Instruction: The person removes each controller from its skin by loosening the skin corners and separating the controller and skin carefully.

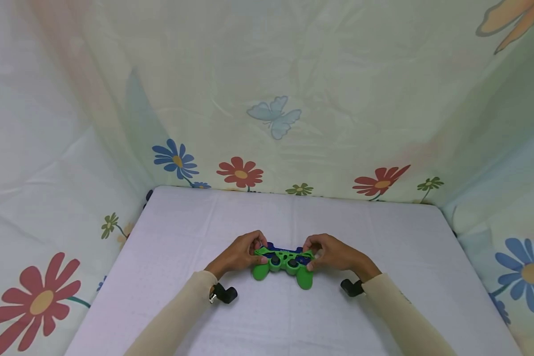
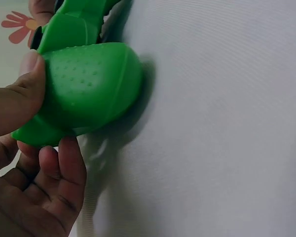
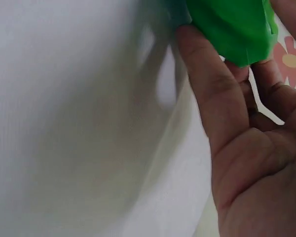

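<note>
A blue game controller (image 1: 301, 259) in a green rubbery cover (image 1: 304, 278) is held level over the middle of the table. Blue shows along its top edge and near both upper corners, where strips of the cover stand off the body. At its left end, my left hand (image 1: 238, 253) grips it, thumb on top and fingers beneath. My right hand (image 1: 338, 254) grips the opposite end, fingers at the upper corner and thumb lower down. A dotted green handle (image 2: 89, 84) fills the left wrist view. Green cover, partly cut off by the frame, lies above the right fingers (image 3: 214, 84).
The table (image 1: 409, 247) has a pale cloth over it. Behind it hangs a curtain (image 1: 338, 123) printed with flowers and a butterfly, and similar sheets close both sides. Small black devices (image 1: 226, 294) sit at the wrists.
</note>
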### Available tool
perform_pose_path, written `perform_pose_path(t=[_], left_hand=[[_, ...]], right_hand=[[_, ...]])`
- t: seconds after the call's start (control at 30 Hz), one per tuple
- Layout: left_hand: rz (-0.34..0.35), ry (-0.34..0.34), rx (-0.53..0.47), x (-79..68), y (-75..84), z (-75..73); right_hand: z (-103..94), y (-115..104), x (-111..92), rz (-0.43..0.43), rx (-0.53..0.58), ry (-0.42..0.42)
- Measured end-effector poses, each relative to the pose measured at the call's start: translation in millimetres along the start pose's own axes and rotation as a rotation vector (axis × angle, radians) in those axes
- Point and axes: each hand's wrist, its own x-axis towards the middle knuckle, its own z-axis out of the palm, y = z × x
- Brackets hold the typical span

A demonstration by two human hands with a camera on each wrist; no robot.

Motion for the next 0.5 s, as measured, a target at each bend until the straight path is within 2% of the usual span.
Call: perform_pose_path(t=[0.23,0.5], left_hand=[[0.011,0.033,0.014,-0.6,-2.4,2.2],[0.031,0.064,0.046,-4.0,-2.2,3.8]], right_hand=[[0.4,1.4,-0.5,-0.023,-0.072,0.019],[15.4,-0.7,-12.5,-0.1,-0.118,0.161]])
